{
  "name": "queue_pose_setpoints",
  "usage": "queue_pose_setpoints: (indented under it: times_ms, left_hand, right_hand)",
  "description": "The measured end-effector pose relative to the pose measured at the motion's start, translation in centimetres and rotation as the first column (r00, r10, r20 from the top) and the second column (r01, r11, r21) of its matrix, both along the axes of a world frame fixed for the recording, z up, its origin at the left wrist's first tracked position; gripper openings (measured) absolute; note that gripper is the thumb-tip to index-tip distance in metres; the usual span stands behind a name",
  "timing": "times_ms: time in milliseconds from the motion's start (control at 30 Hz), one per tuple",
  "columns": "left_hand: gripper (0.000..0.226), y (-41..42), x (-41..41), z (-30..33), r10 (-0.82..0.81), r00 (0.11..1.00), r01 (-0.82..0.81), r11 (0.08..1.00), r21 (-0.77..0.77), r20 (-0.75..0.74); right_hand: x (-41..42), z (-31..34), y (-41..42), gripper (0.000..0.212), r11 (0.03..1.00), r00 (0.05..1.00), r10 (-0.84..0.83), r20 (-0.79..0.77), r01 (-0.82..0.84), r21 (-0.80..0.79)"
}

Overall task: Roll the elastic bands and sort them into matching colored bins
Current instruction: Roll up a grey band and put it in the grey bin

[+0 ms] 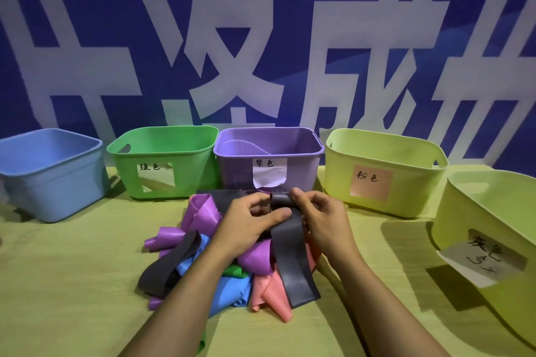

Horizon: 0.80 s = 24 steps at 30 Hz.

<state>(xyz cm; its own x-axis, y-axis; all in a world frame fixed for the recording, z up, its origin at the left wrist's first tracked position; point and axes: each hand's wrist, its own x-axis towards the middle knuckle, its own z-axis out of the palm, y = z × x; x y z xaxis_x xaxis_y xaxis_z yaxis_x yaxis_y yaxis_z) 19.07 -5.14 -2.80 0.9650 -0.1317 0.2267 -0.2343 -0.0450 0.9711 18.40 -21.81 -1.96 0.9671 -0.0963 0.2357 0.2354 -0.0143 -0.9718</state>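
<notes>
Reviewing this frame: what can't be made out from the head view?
- Green bin: its floor is hidden by the front wall.
- Grey-label bin: cut off by the right edge.
- Blue bin: cut off by the left edge; no label shows.
- Pile: bands under both forearms are hidden, so the count is unclear.
- Grey band: how far it is rolled is covered by the left hand and right hand.

A deep blue banner (87, 23) fills the whole back of the scene, printed with very large pale grey-white characters (220, 46) that are cut off at the top and sides. In front of it the bench (72, 284) is covered with a yellow-green cloth, slightly creased. Light falls from above and the left, throwing soft dark shadows across the cloth toward the right.
</notes>
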Motion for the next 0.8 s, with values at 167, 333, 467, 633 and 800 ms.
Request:
queue_pose_setpoints:
  times_ms: [167, 333, 467, 633, 800]
  left_hand:
    - [0.028, 0.2, 0.3, -0.4, -0.008, 1.0, 0.008, 1.0, 0.0, 0.002]
    - [0.023, 0.1, 0.1, -0.2, -0.005, 1.0, 0.006, 0.999, -0.051, 0.007]
    - [0.021, 0.1, -0.1, 0.0, -0.003, 1.0, 0.003, 0.997, -0.072, 0.004]
    - [0.021, -0.2, -0.5, 0.4, 0.012, 1.0, -0.011, 0.99, -0.139, 0.002]
    - [0.036, 0.2, 0.0, -0.3, 0.019, 1.0, -0.02, 0.997, -0.068, -0.02]
  right_hand:
    - [0.1, -0.3, 0.3, 0.022, 0.999, 0.999, 0.034, -0.022, -0.034, 0.014]
    - [0.0, -0.6, 0.4, 0.012, 0.995, 0.994, 0.094, 0.059, -0.095, 0.027]
    - [0.2, -0.7, 0.2, 0.008, 0.99, 0.988, 0.127, 0.093, -0.131, 0.045]
    - [0.5, -0.9, 0.2, 0.012, 0.986, 0.977, 0.157, 0.142, -0.164, 0.036]
    - [0.6, -1.1, 0.3, 0.016, 0.98, 0.971, 0.177, 0.161, -0.188, 0.058]
